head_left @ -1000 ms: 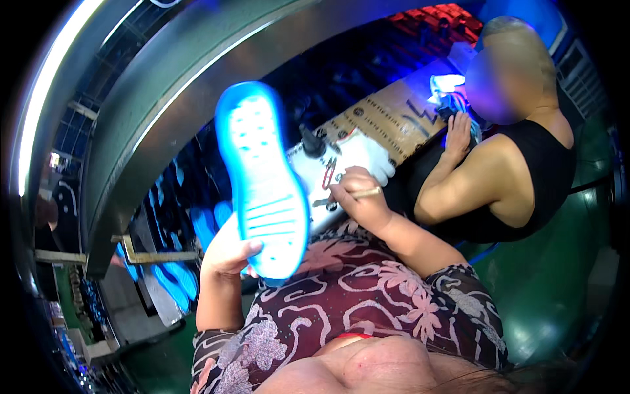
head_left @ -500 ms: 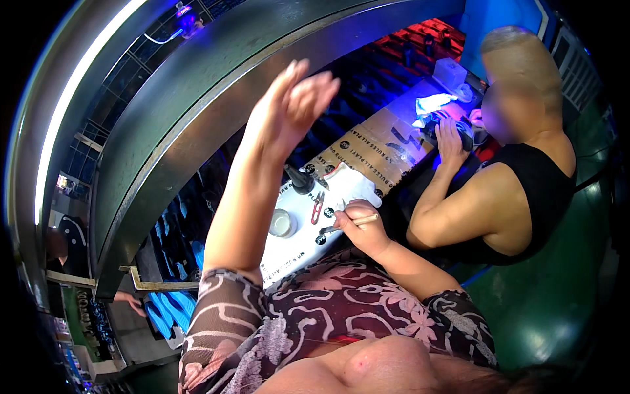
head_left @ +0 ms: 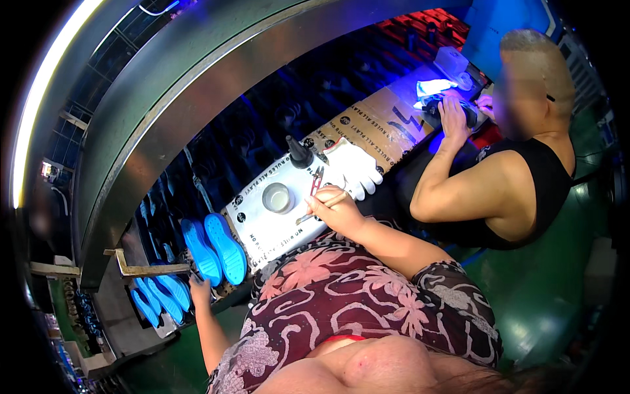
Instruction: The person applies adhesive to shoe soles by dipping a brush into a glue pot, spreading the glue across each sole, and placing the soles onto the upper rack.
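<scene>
Scene: a person seated at a workbench beside a long grey metal conveyor housing (head_left: 170,98) that arcs from lower left to upper right of the frame, all lit in blue-violet light.

Right hand: the right hand (head_left: 338,209), just right of centre, is closed in a pinch around a thin brush-like stick (head_left: 321,209), its tip resting on the white cardboard-covered bench top (head_left: 262,230).

Left hand: the left hand (head_left: 199,286), lower left, reaches down to a row of glowing blue shoe soles (head_left: 213,248); whether the fingers grip one or only touch cannot be told, as the hand is small and partly hidden.

What changed: a second ago the left hand held one blue sole upright in front of the body; half a second ago it was raised empty and spread toward the conveyor; now it is low at the sole rack. The right hand has stayed by the bench with its stick.

Reading: it looks as if one sole has been passed on and the next is being fetched.

On the bench: a small round white cup (head_left: 278,197), a black cone-topped bottle (head_left: 300,153), a white cloth glove (head_left: 354,167), close together above the right hand.

Neighbour: another person in a black sleeveless top (head_left: 525,190), upper right, both hands on a dark shoe part (head_left: 453,111).
</scene>
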